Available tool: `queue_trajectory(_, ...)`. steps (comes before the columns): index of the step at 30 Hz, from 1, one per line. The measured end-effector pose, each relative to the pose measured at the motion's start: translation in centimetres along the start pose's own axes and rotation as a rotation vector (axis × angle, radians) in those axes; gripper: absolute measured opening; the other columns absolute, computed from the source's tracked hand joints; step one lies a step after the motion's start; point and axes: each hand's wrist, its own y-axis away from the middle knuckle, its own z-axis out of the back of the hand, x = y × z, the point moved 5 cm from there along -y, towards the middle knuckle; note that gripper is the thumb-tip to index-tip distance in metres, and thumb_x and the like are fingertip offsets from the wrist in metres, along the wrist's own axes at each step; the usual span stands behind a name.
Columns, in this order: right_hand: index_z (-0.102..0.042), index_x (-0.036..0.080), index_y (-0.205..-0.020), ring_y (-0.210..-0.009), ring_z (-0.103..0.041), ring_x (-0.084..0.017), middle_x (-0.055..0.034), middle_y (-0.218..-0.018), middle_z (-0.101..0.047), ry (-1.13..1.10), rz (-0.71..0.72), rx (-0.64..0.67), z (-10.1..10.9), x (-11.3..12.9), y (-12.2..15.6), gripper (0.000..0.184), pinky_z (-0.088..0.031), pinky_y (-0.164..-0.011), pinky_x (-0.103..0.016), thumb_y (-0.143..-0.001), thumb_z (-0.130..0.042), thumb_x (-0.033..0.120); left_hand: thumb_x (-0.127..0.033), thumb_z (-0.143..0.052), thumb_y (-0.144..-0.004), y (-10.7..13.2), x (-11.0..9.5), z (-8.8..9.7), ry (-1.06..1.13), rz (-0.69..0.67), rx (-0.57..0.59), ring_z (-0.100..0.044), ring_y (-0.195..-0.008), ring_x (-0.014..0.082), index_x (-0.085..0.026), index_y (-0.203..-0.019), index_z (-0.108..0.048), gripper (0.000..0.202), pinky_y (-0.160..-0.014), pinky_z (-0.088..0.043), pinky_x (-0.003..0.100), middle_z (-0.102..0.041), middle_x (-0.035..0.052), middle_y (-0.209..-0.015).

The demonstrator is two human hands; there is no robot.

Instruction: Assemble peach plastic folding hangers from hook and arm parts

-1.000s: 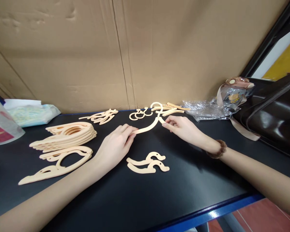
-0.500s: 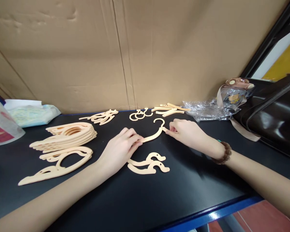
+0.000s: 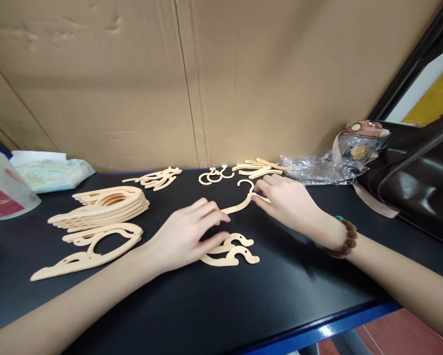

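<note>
A partly assembled folding clothes hanger (image 3: 239, 206) lies at mid-table, its curved hook (image 3: 248, 183) pointing away from me. My right hand (image 3: 286, 204) has thumb and fingers around the hanger where the hook meets the arms, covering part of one arm. My left hand (image 3: 191, 234) is open, thumb and index finger apart. Its index fingertip is at the hanger's left end, and its thumb is above two loose curved hanger arms (image 3: 226, 260), hiding their left ends.
At left stand a stack of folded hanger pieces (image 3: 106, 209), a tissue pack (image 3: 54, 172) and a cup (image 3: 7, 190). Farther back lie hanger arms (image 3: 156, 178), hooks (image 3: 214, 175) and strips (image 3: 260, 168). Right are plastic wrap (image 3: 310, 170), a bottle (image 3: 359, 143) and black bag (image 3: 421, 172).
My left hand has let go of the hanger's left end and spread its thumb and fingers. My right-hand fingers have shifted up toward the hook's base.
</note>
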Motion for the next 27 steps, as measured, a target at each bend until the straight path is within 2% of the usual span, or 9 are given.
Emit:
queue_trajectory(1, -0.063, 0.015, -0.089, -0.084, -0.059, -0.021, -0.0074, -0.089, -0.064, -0.08, 0.075, 0.023, 0.1, 0.6, 0.0, 0.02, -0.041, -0.07, -0.03, -0.094, -0.05, 0.03, -0.036, -0.049, -0.094, 0.0, -0.4, -0.2, 0.023, -0.039, 0.038, -0.051, -0.09, 0.0175, -0.02, -0.109, -0.06, 0.025, -0.074, -0.044, 0.028, -0.06, 0.0027, -0.098)
queue_trajectory(4, -0.064, 0.019, -0.088, -0.078, -0.058, -0.015, -0.0021, -0.087, -0.064, -0.38, 0.318, 0.204, 0.1, 2.8, 0.6, 0.019, -0.041, -0.068, -0.026, -0.093, -0.053, 0.033, -0.034, -0.047, -0.095, 0.1, -0.9, -0.7, 0.073, -0.085, 0.114, -0.051, -0.089, 0.016, -0.026, -0.111, -0.062, 0.023, -0.075, -0.044, 0.027, -0.06, 0.0015, -0.101)
queue_trajectory(7, -0.064, 0.019, -0.091, -0.077, -0.058, -0.013, -0.001, -0.089, -0.064, -0.552, 0.414, 0.287, -0.1, 3.8, 1.1, 0.018, -0.042, -0.068, -0.024, -0.094, -0.053, 0.032, -0.033, -0.043, -0.097, 0.1, -0.7, -0.8, 0.056, -0.066, 0.133, -0.051, -0.086, 0.016, -0.027, -0.106, -0.066, 0.025, -0.073, -0.043, 0.028, -0.059, 0.0014, -0.095)
queue_trajectory(10, -0.065, 0.018, -0.092, -0.077, -0.057, -0.013, -0.002, -0.091, -0.064, -0.565, 0.41, 0.277, -0.2, 3.7, 1.2, 0.018, -0.042, -0.068, -0.025, -0.093, -0.053, 0.032, -0.035, -0.048, -0.094, 0.1, -0.6, -0.8, 0.027, -0.055, 0.152, -0.052, -0.087, 0.0167, -0.026, -0.108, -0.065, 0.024, -0.072, -0.044, 0.028, -0.059, 0.0017, -0.095)
queue_trajectory(13, -0.066, 0.019, -0.094, -0.078, -0.058, -0.014, -0.0016, -0.092, -0.064, -0.583, 0.398, 0.302, -0.4, 3.3, 1.0, 0.017, -0.043, -0.07, -0.026, -0.086, -0.061, 0.033, -0.034, -0.05, -0.093, 0.0, -0.6, -0.8, -0.011, -0.067, 0.142, -0.053, -0.087, 0.017, -0.023, -0.112, -0.063, 0.026, -0.073, -0.044, 0.028, -0.06, 0.0025, -0.098)
queue_trajectory(16, -0.067, 0.018, -0.091, -0.075, -0.058, -0.014, -0.0011, -0.086, -0.064, -0.591, 0.375, 0.31, -0.5, 3.0, 0.8, 0.012, -0.042, -0.068, -0.025, -0.087, -0.059, 0.027, -0.026, -0.039, -0.097, -0.1, -0.5, -0.7, -0.069, -0.069, 0.091, -0.053, -0.084, 0.017, -0.019, -0.099, -0.065, 0.027, -0.073, -0.044, 0.029, -0.061, 0.0031, -0.093)
queue_trajectory(18, -0.067, 0.018, -0.09, -0.073, -0.058, -0.013, -0.0011, -0.083, -0.064, -0.611, 0.348, 0.275, -0.5, 3.0, 0.6, 0.016, -0.042, -0.068, -0.025, -0.092, -0.053, 0.024, -0.022, -0.035, -0.098, -0.2, -0.3, -0.6, -0.102, -0.037, 0.057, -0.053, -0.081, 0.0172, -0.017, -0.092, -0.064, 0.03, -0.072, -0.043, 0.03, -0.062, 0.0036, -0.089)
queue_trajectory(23, -0.066, 0.019, -0.093, -0.08, -0.06, -0.012, -0.0011, -0.092, -0.067, -0.777, 0.298, 0.193, -0.7, 3.9, 0.7, 0.025, -0.043, -0.073, -0.024, -0.099, -0.043, 0.028, -0.033, -0.046, -0.095, -0.3, -0.2, -0.5, -0.061, 0.059, 0.019, -0.057, -0.08, 0.0175, -0.018, -0.108, -0.056, 0.022, -0.073, -0.041, 0.032, -0.064, 0.0017, -0.087)
queue_trajectory(27, -0.065, 0.02, -0.095, -0.082, -0.059, -0.014, -0.0018, -0.089, -0.064, -0.746, 0.266, 0.113, -1.2, 4.0, 0.7, 0.022, -0.045, -0.074, -0.026, -0.097, -0.047, 0.032, -0.027, -0.04, -0.096, -0.4, -0.2, -0.2, -0.113, 0.025, 0.016, -0.056, -0.08, 0.0171, -0.019, -0.092, -0.054, 0.017, -0.079, -0.038, 0.034, -0.062, 0.0007, -0.086)
